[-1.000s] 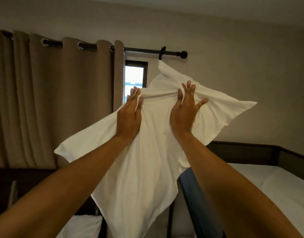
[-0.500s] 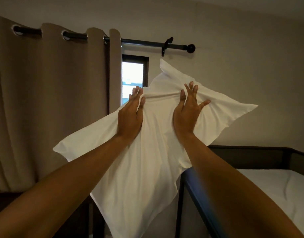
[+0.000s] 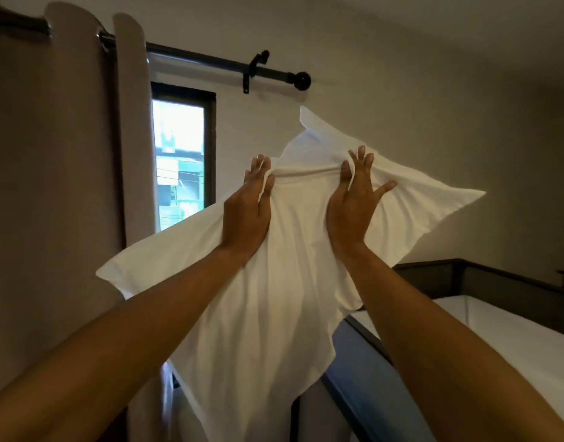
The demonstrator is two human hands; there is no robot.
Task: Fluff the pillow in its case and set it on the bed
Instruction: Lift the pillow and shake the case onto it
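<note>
A white pillow [image 3: 274,314] in its white case hangs in the air in front of me, tilted like a diamond with corners pointing left, up and right. My left hand [image 3: 247,208] pinches a fold of the case near the top. My right hand [image 3: 354,199] grips the same fold a little to the right, with the fingers spread. The fabric is stretched taut between the two hands. The bed [image 3: 513,339] with its white sheet lies at the lower right, below the pillow.
A beige curtain [image 3: 57,186] hangs at the left on a black rod [image 3: 210,60]. A window [image 3: 182,161] shows beside it. The bed has a dark headboard [image 3: 497,279] and a dark frame rail [image 3: 363,393] near my right forearm.
The view has turned to the right and slightly up, so the curtain and window sit further left. Both hands keep the same grip, with the pillow held at about the same height.
</note>
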